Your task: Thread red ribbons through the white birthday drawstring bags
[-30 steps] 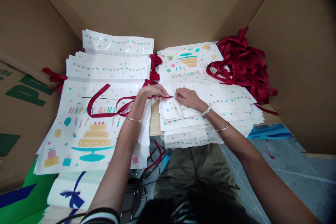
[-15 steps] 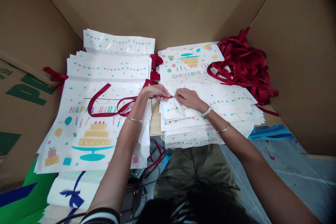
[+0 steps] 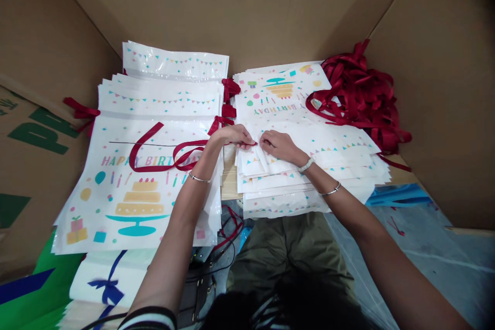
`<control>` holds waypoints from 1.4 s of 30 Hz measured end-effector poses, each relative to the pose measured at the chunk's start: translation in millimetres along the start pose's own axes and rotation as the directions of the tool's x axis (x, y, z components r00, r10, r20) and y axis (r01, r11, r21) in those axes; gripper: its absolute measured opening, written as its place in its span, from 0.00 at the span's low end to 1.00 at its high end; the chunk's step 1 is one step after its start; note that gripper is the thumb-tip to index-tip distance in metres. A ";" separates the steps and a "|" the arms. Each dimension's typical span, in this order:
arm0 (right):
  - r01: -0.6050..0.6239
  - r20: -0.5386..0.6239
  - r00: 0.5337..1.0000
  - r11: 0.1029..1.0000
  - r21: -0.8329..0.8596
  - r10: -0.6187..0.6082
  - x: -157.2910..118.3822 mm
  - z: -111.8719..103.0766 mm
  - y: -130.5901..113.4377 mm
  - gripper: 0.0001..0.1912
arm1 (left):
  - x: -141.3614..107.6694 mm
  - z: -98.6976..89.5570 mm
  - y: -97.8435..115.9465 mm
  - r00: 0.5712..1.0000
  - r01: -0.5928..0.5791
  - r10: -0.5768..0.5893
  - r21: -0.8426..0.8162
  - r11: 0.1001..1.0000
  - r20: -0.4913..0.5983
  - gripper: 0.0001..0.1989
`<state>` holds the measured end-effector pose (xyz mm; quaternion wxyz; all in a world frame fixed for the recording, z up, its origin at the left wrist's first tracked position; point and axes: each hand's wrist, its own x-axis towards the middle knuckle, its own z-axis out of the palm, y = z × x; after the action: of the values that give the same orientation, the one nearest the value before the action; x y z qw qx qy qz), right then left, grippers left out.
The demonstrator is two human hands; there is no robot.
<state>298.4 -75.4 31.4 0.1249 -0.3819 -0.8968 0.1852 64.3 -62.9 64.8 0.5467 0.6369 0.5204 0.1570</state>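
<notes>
My left hand point(image 3: 240, 135) pinches a thin dark rod point(image 3: 126, 142) and the end of a red ribbon point(image 3: 154, 168) near the left edge of the right bag stack. The rod reaches left over the other stack, and the ribbon lies in loops there. Close beside it, my right hand point(image 3: 277, 145) has its fingers closed on the gathered edge of the top white bag point(image 3: 332, 139). The rod's tip is hidden at my left fingertips. On the left, printed birthday bags point(image 3: 93, 144) lie stacked, with red bows at their sides.
A heap of red ribbons point(image 3: 367, 98) sits at the back right. Cardboard walls point(image 3: 240, 5) enclose the back and sides. Below left are white bags with a blue bow point(image 3: 110, 291). Cables and a dark bag point(image 3: 195, 299) lie below the table edge.
The rod has slid left, and its metal tip, visible between my hands before, no longer shows. My left hand has shifted slightly right; my right hand has barely moved.
</notes>
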 end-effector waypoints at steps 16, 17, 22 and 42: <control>-0.189 0.257 0.944 0.978 -0.090 0.206 33.5 -29.0 -17.4 0.14 | -16.4 -18.7 -5.5 0.999 -0.043 0.042 -0.041 0.998 -0.026 0.20; -0.170 0.305 0.931 0.978 -0.125 0.200 40.5 -32.5 -19.2 0.13 | -16.4 -19.3 -5.4 0.999 -0.040 0.039 -0.042 0.998 -0.021 0.20; -0.071 0.492 0.857 0.979 -0.189 0.157 68.8 -38.4 -17.7 0.12 | -15.2 -21.7 -6.4 1.000 0.015 -0.014 -0.029 0.999 0.008 0.19; -0.138 0.607 0.738 0.946 -0.292 0.295 84.8 -43.6 -41.0 0.11 | -16.9 -21.6 -9.9 0.999 0.011 -0.008 -0.091 0.996 0.036 0.18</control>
<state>230.8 -29.3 95.2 -0.2568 -0.4092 -0.8491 0.2139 35.9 -66.9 70.2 0.5852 0.6115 0.5058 0.1668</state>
